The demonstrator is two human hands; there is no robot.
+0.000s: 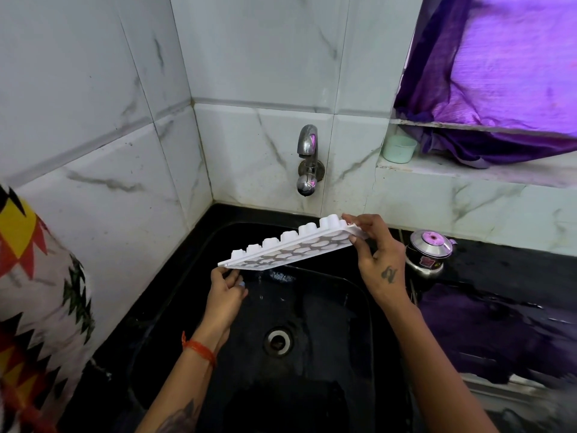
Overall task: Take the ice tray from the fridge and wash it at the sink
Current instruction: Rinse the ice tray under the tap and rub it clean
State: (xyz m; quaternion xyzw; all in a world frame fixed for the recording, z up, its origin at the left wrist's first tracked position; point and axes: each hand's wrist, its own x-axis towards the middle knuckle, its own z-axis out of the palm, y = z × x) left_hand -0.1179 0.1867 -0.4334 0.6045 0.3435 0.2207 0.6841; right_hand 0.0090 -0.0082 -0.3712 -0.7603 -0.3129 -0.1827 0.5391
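Observation:
A white ice tray (290, 245) hangs upside down and tilted over the black sink (359, 307), its right end higher. Water drips from its lower left corner. My left hand (226, 290) pinches the tray's lower left end. My right hand (373, 251) grips the raised right end, thumb under the rim. A chrome tap (307, 157) sticks out of the tiled wall above the tray; no water runs from it. The steel drain (278, 340) lies below the tray.
A small metal lidded pot (429, 251) stands on the black counter right of the sink. A pale green cup (399, 149) sits on the window ledge under a purple curtain (499, 73). A patterned cloth (37, 292) hangs at the left wall.

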